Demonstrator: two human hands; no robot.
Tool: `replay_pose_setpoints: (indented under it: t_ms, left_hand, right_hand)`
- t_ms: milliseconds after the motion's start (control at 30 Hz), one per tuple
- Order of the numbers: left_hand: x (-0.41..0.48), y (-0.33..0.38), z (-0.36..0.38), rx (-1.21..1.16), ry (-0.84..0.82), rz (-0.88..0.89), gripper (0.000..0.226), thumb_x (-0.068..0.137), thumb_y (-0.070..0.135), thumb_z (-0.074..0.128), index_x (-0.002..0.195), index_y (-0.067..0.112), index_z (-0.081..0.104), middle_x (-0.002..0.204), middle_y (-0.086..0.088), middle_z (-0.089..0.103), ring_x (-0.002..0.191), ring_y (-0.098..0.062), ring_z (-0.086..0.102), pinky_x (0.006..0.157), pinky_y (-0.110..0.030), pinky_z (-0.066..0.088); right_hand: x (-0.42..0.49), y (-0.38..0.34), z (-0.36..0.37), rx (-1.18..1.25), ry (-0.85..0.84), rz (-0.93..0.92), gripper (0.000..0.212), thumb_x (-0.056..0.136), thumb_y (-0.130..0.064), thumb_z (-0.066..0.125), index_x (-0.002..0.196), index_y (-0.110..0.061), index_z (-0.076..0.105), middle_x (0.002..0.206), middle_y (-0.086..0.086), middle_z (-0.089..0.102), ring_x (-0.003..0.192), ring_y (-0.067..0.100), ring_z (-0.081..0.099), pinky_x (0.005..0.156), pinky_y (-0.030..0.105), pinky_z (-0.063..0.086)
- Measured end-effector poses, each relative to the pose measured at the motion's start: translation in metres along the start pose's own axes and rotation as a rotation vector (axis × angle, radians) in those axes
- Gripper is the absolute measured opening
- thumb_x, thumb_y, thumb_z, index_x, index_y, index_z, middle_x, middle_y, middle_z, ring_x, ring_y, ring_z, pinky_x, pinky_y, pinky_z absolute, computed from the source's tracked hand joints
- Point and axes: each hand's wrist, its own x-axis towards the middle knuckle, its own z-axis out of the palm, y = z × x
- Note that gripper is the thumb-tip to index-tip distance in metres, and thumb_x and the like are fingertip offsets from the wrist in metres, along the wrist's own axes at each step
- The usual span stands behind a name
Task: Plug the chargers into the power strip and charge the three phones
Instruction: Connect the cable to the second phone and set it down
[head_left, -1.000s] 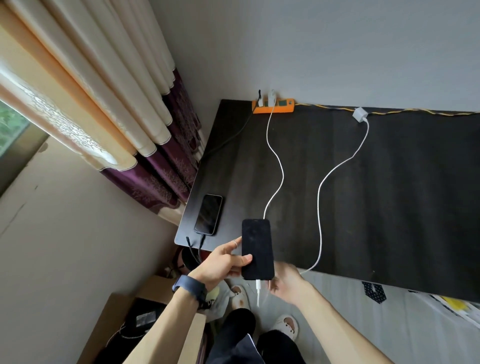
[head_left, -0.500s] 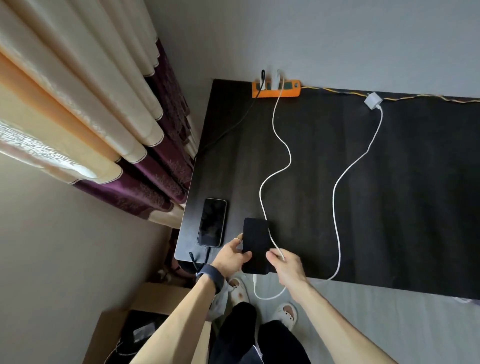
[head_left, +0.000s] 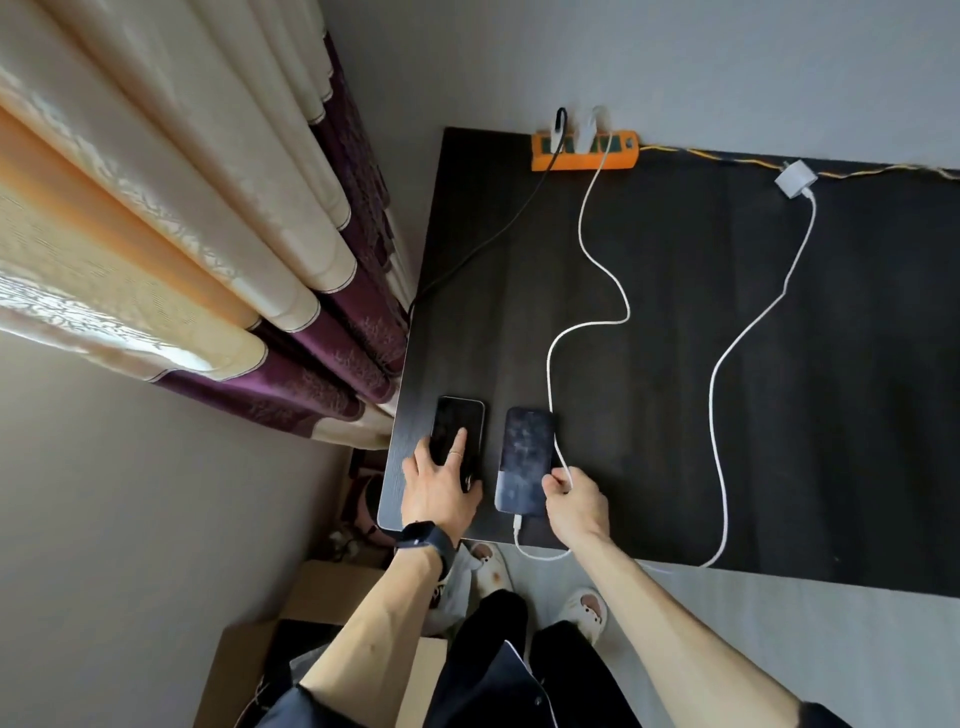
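Left hand flat, fingers spread on phone, right hand pinching white cable

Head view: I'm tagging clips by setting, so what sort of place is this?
Probably a room in a home: cream and purple window curtains, a dark wooden table against a plain wall, and slippers on the person's feet.

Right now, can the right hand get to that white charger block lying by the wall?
Probably yes, with a long stretch: the right hand is pinching a white cable by the near edge, and only bare table lies before the white charger block.
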Motion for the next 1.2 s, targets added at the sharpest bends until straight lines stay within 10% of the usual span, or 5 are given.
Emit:
replay_pose_setpoints:
  t_ms: [367, 600, 800, 1200]
  left_hand:
    - [-0.006, -0.001, 0.008, 0.025, 0.012, -0.020, 0.076, 0.092, 0.042, 0.057, 0.155, 0.036, 0.015, 0.159, -0.015, 0.011, 0.139, -0.037, 0.019, 0.107, -0.046, 0.040]
    - [-0.018, 0.017, 0.034, 0.402, -0.068, 0.537, 0.072, 0.093, 0.047, 0.048, 0.154, 0.044, 0.009, 0.166, -0.003, -0.009, 0.152, -0.031, -0.005, 0.120, -0.056, 0.004]
    - [-0.015, 0.026, 0.040, 0.411, -0.151, 0.462, 0.070, 0.097, 0.050, 0.038, 0.151, 0.050, -0.005, 0.162, 0.007, -0.024, 0.151, -0.028, -0.009, 0.119, -0.061, 0.000]
    - [-0.020, 0.028, 0.040, 0.397, -0.158, 0.418, 0.070, 0.096, 0.046, 0.041, 0.151, 0.052, -0.002, 0.163, 0.009, -0.021, 0.151, -0.028, -0.006, 0.117, -0.063, 0.005]
  right_hand:
    - [0.001, 0.004, -0.005, -0.175, 0.097, -0.020, 0.023, 0.091, -0.043, 0.064, 0.097, -0.020, 0.061, 0.096, 0.002, 0.073, 0.097, 0.027, 0.064, 0.073, 0.030, 0.046]
    - [-0.014, 0.025, -0.016, -0.086, 0.247, -0.079, 0.028, 0.101, -0.020, 0.045, 0.127, -0.012, 0.053, 0.122, 0.012, 0.064, 0.111, 0.035, 0.060, 0.091, 0.039, 0.045]
    - [-0.030, 0.079, -0.020, -0.592, 0.231, -0.333, 0.073, 0.081, -0.027, 0.069, 0.147, -0.009, 0.044, 0.139, 0.008, 0.048, 0.107, 0.030, 0.054, 0.083, 0.041, 0.054]
    - [-0.047, 0.096, -0.021, -0.652, 0.149, -0.380, 0.076, 0.083, -0.038, 0.060, 0.151, -0.013, 0.038, 0.156, 0.004, 0.035, 0.123, 0.027, 0.045, 0.097, 0.038, 0.051]
